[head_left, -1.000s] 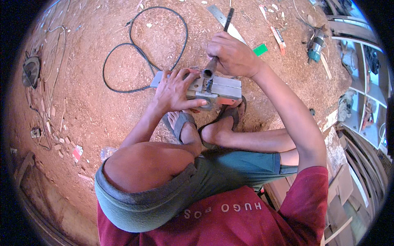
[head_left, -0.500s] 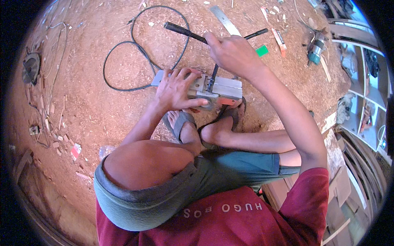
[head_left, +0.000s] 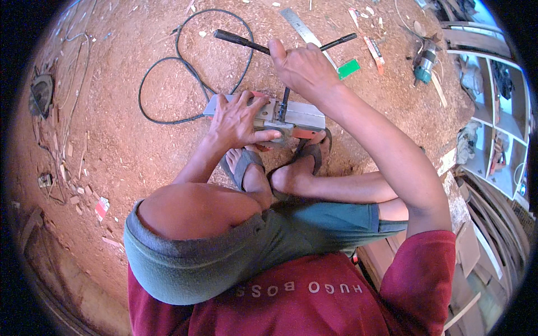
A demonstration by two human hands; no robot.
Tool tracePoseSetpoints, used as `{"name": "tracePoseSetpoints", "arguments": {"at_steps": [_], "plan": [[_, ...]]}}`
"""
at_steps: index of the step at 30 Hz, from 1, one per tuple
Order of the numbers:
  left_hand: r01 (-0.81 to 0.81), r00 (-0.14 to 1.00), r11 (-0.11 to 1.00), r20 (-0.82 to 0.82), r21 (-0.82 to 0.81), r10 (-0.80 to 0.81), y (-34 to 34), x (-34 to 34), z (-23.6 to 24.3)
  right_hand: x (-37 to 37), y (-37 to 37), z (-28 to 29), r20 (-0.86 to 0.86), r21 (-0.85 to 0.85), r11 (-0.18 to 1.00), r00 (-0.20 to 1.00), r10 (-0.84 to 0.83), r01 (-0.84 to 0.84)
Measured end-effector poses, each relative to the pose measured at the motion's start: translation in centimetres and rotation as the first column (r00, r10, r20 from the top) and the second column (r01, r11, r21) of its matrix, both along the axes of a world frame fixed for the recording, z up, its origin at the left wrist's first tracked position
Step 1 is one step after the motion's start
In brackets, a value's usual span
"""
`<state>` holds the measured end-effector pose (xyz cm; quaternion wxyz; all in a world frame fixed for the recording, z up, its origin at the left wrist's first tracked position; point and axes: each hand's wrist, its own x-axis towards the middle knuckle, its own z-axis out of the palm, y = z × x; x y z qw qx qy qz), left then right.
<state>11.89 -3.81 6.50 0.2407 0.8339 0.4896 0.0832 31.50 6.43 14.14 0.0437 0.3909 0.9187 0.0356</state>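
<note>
An upturned electric planer (head_left: 309,115) with a grey metal sole and red-orange parts lies on the floor by my feet. My left hand (head_left: 235,120) is spread over its left part, fingers on the far side and thumb on the near side, holding it. A black multi-armed socket wrench (head_left: 241,41) stands with its lower arm on the planer's middle, near the blade slot. Closed around the wrench's hub is my right hand (head_left: 307,70); two arms stick out past it to left and right. The exact bolt under the wrench tip is too small to make out.
A black cord (head_left: 178,50) loops on the sawdust-covered floor beyond the planer. Farther off lie a steel ruler (head_left: 300,26), a green piece (head_left: 348,69) and a teal-and-silver power tool (head_left: 426,64). A white shelf unit (head_left: 510,126) and stacked boards (head_left: 493,224) stand at the right.
The whole view has shifted slightly. Both hands keep their grips, and the wrench shows only a very small change of position over the planer.
</note>
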Motion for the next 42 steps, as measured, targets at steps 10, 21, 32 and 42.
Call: {"name": "tracePoseSetpoints", "arguments": {"at_steps": [10, 21, 32, 42], "plan": [[0.04, 0.998, 0.999, -0.04, -0.016, -0.041, 0.5, 0.4, 1.0, 0.5, -0.3, -0.5, -0.064, 0.048, 0.999, 0.998, -0.003, 0.006], [0.095, 0.995, 0.99, 0.014, 0.101, -0.097, 0.6, 0.1, -0.8, 3.1, 2.7, -1.4, -0.33, 0.075, 0.99, 0.934, 0.134, -0.116], [0.085, 0.996, 0.995, 0.007, 0.06, -0.086, 0.8, 0.2, -0.5, 4.9, 2.7, -4.3, -0.325, 0.059, 0.975, 0.919, 0.223, -0.215], [0.111, 0.994, 0.994, 0.008, -0.017, -0.111, 1.2, 0.1, 0.2, 5.6, 3.9, -4.5, -0.527, 0.04, 0.93, 0.783, 0.33, -0.365]]}}
